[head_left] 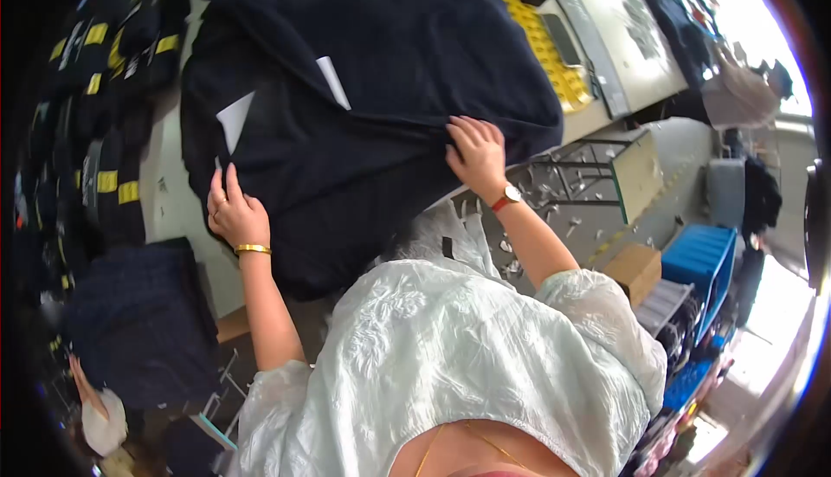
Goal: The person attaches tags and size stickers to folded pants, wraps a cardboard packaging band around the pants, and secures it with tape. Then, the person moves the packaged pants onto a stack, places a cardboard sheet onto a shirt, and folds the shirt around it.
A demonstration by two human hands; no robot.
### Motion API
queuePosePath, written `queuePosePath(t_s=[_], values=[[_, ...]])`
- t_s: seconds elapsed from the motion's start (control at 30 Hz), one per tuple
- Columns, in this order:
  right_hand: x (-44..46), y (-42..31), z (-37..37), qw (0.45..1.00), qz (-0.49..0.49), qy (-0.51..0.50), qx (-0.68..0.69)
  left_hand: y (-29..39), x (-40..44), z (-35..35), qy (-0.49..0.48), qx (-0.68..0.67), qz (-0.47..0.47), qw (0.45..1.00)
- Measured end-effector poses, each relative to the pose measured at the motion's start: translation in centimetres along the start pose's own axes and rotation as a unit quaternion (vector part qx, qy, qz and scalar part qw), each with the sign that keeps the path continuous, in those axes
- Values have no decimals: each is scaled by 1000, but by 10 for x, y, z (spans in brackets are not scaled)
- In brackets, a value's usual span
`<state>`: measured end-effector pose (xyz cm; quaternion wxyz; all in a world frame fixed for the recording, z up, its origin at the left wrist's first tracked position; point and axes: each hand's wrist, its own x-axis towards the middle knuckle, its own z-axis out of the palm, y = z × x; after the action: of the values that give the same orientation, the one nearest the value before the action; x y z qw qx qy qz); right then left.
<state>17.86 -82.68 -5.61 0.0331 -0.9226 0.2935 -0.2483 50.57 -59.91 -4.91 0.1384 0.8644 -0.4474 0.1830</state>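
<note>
A large dark navy garment or cloth [381, 44] lies spread and folded over the table in front of me. My left hand [238, 213], with a gold bracelet, rests at its left edge, two fingers stretched out and apart. A small pale sliver shows at those fingertips; I cannot tell what it is. Just beyond it is a white pointed piece [234, 120]. A white strip [333, 83] shows along a fold. My right hand [479, 157], wearing a red-strapped watch, has its fingers bent over the cloth's near edge, where a crease runs to them.
Stacks of dark packs with yellow labels [95, 35] stand left, above a dark cloth pile [130, 312]. A yellow studded strip [528, 27] and a long grey bar [597, 53] lie at the table's right. A stool [636, 174], cardboard box [634, 271] and blue crate [699, 256] stand right.
</note>
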Motion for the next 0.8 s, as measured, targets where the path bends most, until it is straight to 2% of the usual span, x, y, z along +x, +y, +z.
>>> queuePosePath(t_s=[0.03,0.1,0.2,0.23,0.3,0.37,0.4,0.43,0.47,0.53,0.6,0.63,0.7,0.8], values=[[-13,16,-13,999,37,2,-36,12,8,-4,24,5,51,998],[-31,51,-27,990,79,7,-115,55,34,0,-36,-137,154,978],[-44,95,-40,986,80,-2,-147,120,55,16,-84,-128,269,951],[-46,108,-45,986,76,-7,-148,123,59,23,-82,-125,267,952],[-48,135,-56,987,69,-14,-147,131,63,34,-139,-110,258,950],[-42,165,-68,993,105,-32,-33,139,69,43,-194,-98,251,943],[-31,179,-76,979,170,-89,67,140,75,38,-223,-98,233,941],[-14,192,-86,947,234,-144,168,138,79,30,-253,-96,218,938],[4,202,-92,944,240,-145,174,134,78,32,-259,-91,221,936],[53,226,-99,845,343,-232,337,127,83,40,-190,-179,154,953],[101,235,-100,796,366,-253,410,121,89,43,-179,-153,134,962],[117,238,-87,796,363,-253,414,120,92,44,-170,-133,110,970],[146,241,-59,809,343,-153,453,119,97,52,-149,-93,61,983],[157,261,5,805,374,-128,442,124,100,70,-157,-31,24,987]])
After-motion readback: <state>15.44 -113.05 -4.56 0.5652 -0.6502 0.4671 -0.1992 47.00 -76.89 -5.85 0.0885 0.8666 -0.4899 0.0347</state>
